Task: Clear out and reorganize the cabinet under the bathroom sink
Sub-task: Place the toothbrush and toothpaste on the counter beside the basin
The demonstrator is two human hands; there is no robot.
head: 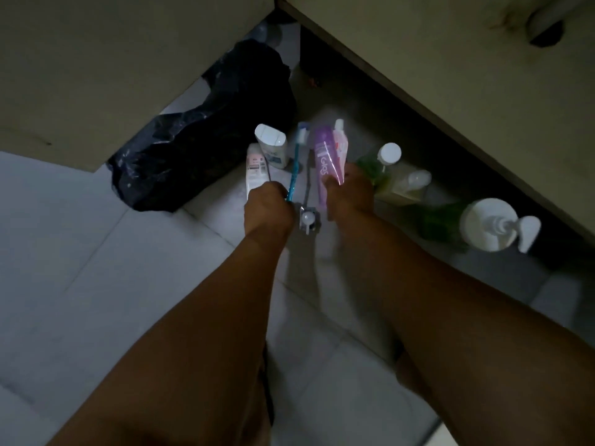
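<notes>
The left hand (269, 209) is closed around a blue toothbrush (297, 162), bristle end pointing away from the person, and a white tube (256, 170) pressed against it in the same grip. The right hand (349, 194) is closed on a purple tube (323, 157) and a pink pouch with a white cap (340, 146), held side by side. Both hands hover low over the tiled floor (80, 252) in dim light.

Just beyond the toothbrush a white bottle (273, 146) stands on the floor. Below the toothbrush, between the two hands, lies a small grey holder with a round white knob (309, 220). Left of the toothbrush sits a crumpled black plastic bag (209, 140), partly under the open cabinet door (112, 66). Right of the toothbrush, past the right hand, stand a green bottle with a white cap (386, 159), a pale yellow bottle (405, 186) and a white pump bottle (492, 225), along the cabinet's lower edge (450, 91).
</notes>
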